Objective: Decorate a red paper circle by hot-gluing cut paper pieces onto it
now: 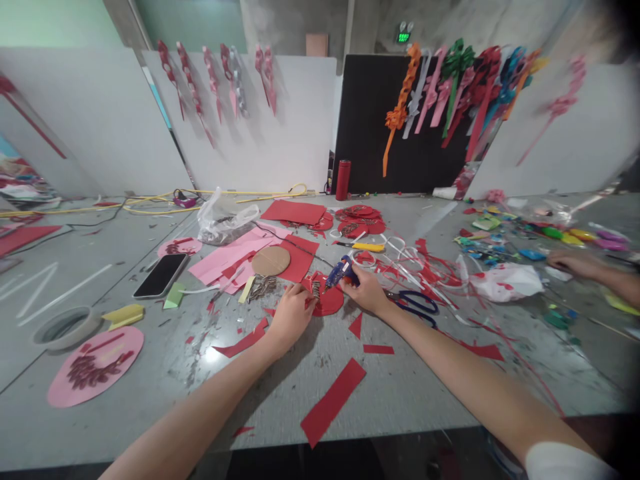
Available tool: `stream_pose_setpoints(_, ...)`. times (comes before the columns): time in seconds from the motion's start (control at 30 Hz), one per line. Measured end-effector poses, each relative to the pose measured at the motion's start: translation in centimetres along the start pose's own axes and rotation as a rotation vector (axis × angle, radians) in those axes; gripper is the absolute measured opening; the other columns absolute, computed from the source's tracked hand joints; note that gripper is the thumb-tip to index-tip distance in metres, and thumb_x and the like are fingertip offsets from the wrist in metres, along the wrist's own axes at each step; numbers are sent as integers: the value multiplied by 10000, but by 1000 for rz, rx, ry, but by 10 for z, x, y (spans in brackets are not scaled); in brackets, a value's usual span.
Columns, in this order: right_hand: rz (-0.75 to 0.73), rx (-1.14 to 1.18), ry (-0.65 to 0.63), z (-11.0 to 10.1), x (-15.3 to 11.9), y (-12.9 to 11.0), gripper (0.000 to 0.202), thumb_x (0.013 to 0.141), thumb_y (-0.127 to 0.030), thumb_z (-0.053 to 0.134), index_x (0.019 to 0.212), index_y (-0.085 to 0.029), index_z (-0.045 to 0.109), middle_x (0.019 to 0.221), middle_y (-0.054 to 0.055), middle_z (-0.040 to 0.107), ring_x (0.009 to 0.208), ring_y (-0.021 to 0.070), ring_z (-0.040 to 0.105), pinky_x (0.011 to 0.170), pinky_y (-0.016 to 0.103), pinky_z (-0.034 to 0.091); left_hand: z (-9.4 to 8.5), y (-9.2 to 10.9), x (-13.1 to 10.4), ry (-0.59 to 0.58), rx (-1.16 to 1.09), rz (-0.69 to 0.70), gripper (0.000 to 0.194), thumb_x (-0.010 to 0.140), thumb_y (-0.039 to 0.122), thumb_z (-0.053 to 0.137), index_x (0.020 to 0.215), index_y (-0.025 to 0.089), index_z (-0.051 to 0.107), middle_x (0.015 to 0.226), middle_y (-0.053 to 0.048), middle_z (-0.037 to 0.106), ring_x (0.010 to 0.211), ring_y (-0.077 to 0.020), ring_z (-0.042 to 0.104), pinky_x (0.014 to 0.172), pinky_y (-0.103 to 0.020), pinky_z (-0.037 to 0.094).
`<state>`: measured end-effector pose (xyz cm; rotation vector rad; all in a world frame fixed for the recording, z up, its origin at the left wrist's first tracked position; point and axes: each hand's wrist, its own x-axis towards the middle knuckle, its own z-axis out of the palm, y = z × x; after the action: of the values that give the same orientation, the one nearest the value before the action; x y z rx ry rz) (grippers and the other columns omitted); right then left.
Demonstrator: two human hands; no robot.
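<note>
My right hand (pixel 364 291) grips a small blue hot glue gun (pixel 341 271), its nozzle pointing down at a round red paper disc (pixel 331 304). A row of small brown pieces (pixel 316 288) lies on that disc. At the disc's left edge is my left hand (pixel 292 316), fingers curled together and touching it; whatever they pinch is hidden. Close by on the left lies a pile of loose brown pieces (pixel 263 288), beside a round cardboard disc (pixel 271 261). Blue-handled scissors (pixel 414 304) rest just right of my right wrist.
A yellow cutter (pixel 368 247), red discs (pixel 358 221) and paper scraps lie beyond my hands. Leftward are a phone (pixel 161 275), a tape roll (pixel 66 327) and a decorated pink disc (pixel 98 367). A red bottle (pixel 343 180) stands behind. Another person's hand (pixel 570 263) is at right.
</note>
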<state>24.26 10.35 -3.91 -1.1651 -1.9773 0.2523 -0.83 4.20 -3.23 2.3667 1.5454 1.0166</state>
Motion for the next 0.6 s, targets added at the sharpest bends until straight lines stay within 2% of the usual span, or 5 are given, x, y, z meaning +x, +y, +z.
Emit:
stream_pose_setpoints(0.27,-15,14,9,0,1,3,194,956,-415,623,948,-237,546,731,-1,587,644,183,547,647,302,406,2,-1,-1,0,-32,23,111,969,211,696,877,216,759,971,-76,689,983,-254,601,936,-420,533)
stream_pose_setpoints(0.6,-12,22,3,-1,1,3,207,963,-429,612,962,-230,553,741,5,600,651,185,554,630,298,381,-5,2,-2,-42,-30,51,147,1015,212,614,971,182,751,1036,-86,697,1034,-253,596,958,-411,531)
